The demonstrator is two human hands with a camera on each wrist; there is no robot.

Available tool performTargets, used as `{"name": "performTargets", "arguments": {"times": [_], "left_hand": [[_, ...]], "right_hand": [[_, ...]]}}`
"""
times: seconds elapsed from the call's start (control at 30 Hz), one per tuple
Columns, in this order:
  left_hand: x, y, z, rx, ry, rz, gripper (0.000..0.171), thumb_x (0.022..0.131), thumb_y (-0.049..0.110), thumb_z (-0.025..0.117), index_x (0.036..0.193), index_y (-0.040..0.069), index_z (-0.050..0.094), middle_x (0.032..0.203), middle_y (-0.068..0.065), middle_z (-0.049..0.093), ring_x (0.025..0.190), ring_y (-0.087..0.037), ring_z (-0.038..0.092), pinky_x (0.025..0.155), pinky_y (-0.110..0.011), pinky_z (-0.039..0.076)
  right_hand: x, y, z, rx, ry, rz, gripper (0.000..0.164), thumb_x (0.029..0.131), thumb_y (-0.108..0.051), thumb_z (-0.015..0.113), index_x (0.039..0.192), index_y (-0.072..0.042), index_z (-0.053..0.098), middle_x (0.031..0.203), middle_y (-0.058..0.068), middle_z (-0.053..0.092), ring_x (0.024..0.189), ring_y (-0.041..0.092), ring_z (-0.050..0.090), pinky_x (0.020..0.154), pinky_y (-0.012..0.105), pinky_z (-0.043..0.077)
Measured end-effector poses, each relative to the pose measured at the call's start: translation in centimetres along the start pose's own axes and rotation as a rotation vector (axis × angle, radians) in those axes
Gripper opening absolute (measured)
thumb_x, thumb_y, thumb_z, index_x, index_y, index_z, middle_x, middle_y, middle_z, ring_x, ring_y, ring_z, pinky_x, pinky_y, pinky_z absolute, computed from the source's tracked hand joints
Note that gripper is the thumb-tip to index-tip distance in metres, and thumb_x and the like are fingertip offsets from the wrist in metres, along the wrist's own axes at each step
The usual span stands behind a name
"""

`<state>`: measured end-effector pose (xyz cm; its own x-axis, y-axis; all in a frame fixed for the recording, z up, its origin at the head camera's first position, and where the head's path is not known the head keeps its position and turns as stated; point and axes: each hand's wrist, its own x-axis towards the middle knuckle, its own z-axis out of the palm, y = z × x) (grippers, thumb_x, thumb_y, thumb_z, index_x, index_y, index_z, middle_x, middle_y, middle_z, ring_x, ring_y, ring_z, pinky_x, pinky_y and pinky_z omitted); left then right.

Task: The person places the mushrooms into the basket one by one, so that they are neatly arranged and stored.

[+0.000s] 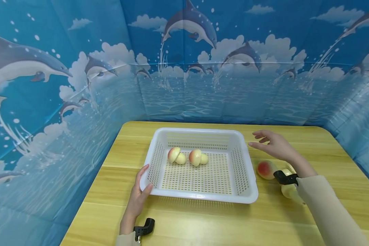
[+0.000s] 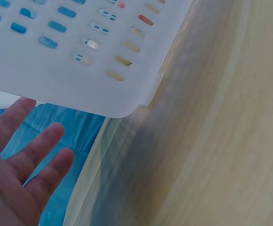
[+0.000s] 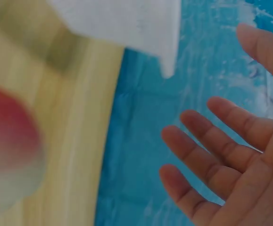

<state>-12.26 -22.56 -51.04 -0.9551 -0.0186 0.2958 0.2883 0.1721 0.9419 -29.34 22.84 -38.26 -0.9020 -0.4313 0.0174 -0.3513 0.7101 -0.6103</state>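
Fingers apart, the right hand (image 1: 273,145) hovers beside the white plastic basket (image 1: 200,195). The left hand (image 1: 138,194) grips its near corner.

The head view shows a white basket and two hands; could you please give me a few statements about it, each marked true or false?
1. Two mushroom-shaped pieces lie in the white basket. True.
2. The left hand touches the basket's far right corner. False: the left hand is at the near left corner.
3. A red-and-yellow fruit lies on the table, right of the basket. True.
4. The right hand holds that fruit. False: the right hand holds nothing.
5. Dolphins are printed on the blue backdrop. True.
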Motion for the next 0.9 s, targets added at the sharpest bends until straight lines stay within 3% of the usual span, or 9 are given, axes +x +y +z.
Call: {"name": "performTargets", "arguments": {"times": [0.23, 0.47, 0.9], "left_hand": [[-0.1, -0.2, 0.0, 0.005, 0.003, 0.011, 0.061, 0.093, 0.009, 0.045, 0.149, 0.02, 0.025, 0.15, -0.015, 0.028, 0.126, -0.04, 0.039, 0.092, -0.038, 0.041], [0.0, 0.0, 0.0, 0.015, 0.004, 0.004, 0.062, 0.093, 0.007, 0.045, 0.149, 0.02, 0.025, 0.15, -0.015, 0.028, 0.126, -0.039, 0.039, 0.093, -0.041, 0.04], [0.0, -0.1, 0.0, 0.002, -0.003, 0.004, 0.061, 0.093, 0.007, 0.045, 0.149, 0.02, 0.024, 0.15, -0.015, 0.029, 0.126, -0.039, 0.04, 0.092, -0.037, 0.041]], "right_hand": [[-1.7, 2.2, -0.1, -0.021, -0.059, 0.037, 0.072, 0.089, -0.046, 0.061, 0.137, 0.004, 0.041, 0.129, 0.028, 0.048, 0.111, 0.043, 0.049, 0.084, 0.058, 0.043], [-3.1, 4.2, 0.1, -0.049, -0.16, 0.054, 0.08, 0.083, -0.045, 0.07, 0.138, 0.005, 0.039, 0.132, 0.029, 0.045, 0.115, 0.047, 0.044, 0.084, 0.06, 0.041], [-4.0, 5.1, 1.0, -0.081, -0.241, 0.1, 0.088, 0.075, -0.047, 0.076, 0.134, 0.009, 0.043, 0.132, 0.03, 0.045, 0.115, 0.049, 0.042, 0.085, 0.06, 0.04]]}}
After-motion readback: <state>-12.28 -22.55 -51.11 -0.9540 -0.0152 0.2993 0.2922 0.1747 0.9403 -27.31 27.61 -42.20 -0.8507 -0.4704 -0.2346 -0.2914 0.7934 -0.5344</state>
